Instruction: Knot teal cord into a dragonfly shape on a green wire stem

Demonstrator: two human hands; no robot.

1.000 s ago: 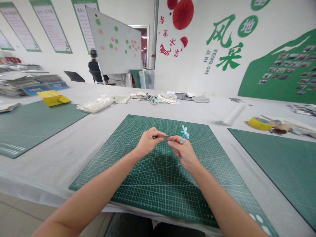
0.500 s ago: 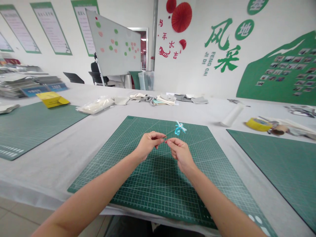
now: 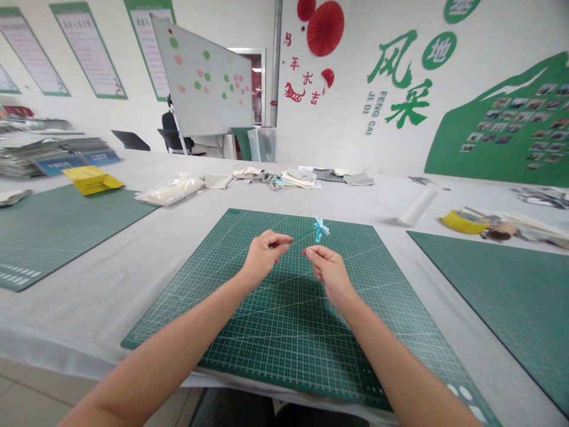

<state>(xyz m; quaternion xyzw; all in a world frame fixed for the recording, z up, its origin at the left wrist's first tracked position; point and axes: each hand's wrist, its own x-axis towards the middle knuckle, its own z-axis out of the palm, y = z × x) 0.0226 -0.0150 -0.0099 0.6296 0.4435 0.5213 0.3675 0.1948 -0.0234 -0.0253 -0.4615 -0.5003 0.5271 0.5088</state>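
White cloth covers the counter (image 3: 111, 261), with a green cutting mat (image 3: 275, 344) under both hands. The left hand (image 3: 262, 256) pinches its fingers (image 3: 284, 240) tight on the near end of a thin stem (image 3: 304, 235). A small blue ornament (image 3: 320, 227) sits at its far tip, just beyond the knuckles. The right hand (image 3: 329, 273) is pinched shut too (on what, I cannot tell). A white roll (image 3: 415, 207), yellow tape (image 3: 466, 221) and folded cloths (image 3: 297, 177) lie well apart.
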